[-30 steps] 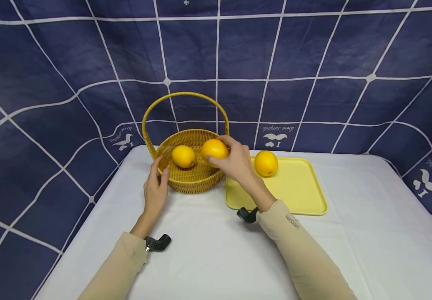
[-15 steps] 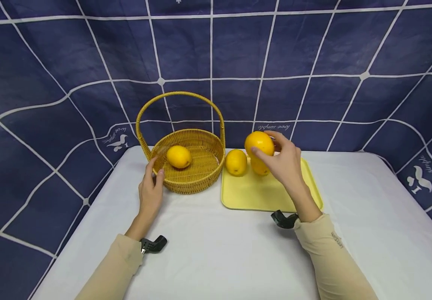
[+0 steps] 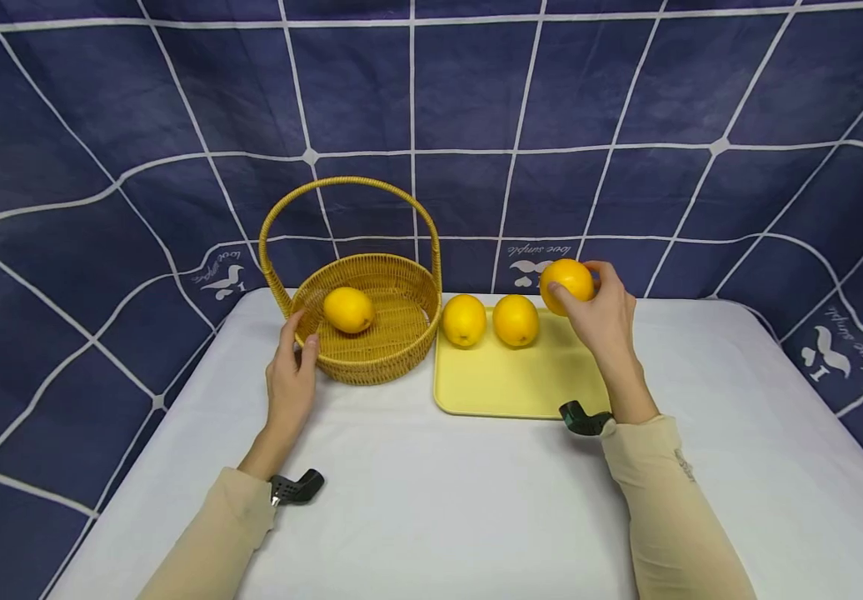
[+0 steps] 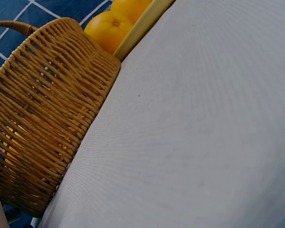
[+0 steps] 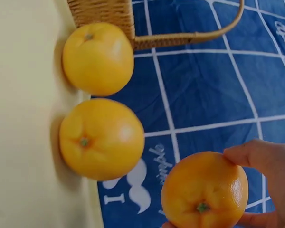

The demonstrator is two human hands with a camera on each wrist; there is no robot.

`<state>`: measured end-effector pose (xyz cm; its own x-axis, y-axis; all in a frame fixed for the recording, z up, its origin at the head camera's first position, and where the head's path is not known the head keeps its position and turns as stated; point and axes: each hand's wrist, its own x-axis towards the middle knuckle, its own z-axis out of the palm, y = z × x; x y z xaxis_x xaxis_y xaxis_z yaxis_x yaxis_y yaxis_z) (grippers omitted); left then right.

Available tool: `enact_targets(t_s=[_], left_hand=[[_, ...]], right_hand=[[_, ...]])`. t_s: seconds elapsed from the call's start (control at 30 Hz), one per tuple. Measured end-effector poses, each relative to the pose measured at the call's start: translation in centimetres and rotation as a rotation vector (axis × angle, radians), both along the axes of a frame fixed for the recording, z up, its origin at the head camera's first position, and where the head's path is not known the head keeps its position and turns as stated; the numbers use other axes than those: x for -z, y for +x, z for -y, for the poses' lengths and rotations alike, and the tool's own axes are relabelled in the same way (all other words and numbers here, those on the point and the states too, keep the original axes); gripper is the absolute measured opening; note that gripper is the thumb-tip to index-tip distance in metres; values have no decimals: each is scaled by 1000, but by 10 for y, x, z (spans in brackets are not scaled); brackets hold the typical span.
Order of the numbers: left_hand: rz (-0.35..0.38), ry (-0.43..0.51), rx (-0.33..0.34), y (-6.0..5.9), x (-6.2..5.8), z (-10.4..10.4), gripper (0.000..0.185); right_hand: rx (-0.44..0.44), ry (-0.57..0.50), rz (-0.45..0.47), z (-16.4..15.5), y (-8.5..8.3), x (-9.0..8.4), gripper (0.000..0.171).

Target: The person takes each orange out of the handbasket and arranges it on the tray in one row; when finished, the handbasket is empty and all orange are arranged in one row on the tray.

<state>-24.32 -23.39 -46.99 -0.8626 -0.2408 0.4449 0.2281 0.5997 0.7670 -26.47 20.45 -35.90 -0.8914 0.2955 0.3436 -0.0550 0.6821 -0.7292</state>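
Right hand [image 3: 602,312] is pinching an orange [image 3: 566,284] between thumb and fingertips, hovering it over the far right corner of the yellow tray [image 3: 521,385]. Left hand [image 3: 291,377] is resting relaxed, fingers touching the wicker basket [image 3: 371,360] rim, steadying it. I'd lower the orange gently beside the two tray oranges [image 3: 516,320] so nothing's rolling off. One orange's sitting in the basket.
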Motion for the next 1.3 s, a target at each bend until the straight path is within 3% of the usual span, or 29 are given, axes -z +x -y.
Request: enact_targets(t_s=[0.4,0.6,0.87,1.3], left_hand=[[14,19,11,1,1,1,52],[7,18,10,1,0,2,51],[9,7,6,1,2,2,51],[5,13,4,1,2,0,50]], right_hand=[[22,-39,231,-4,-11,29,76],[19,-31,294,-1,-15,43,79],[5,8,323,-1,-15,50,85],[3,6,303,-1,-12,44,90]])
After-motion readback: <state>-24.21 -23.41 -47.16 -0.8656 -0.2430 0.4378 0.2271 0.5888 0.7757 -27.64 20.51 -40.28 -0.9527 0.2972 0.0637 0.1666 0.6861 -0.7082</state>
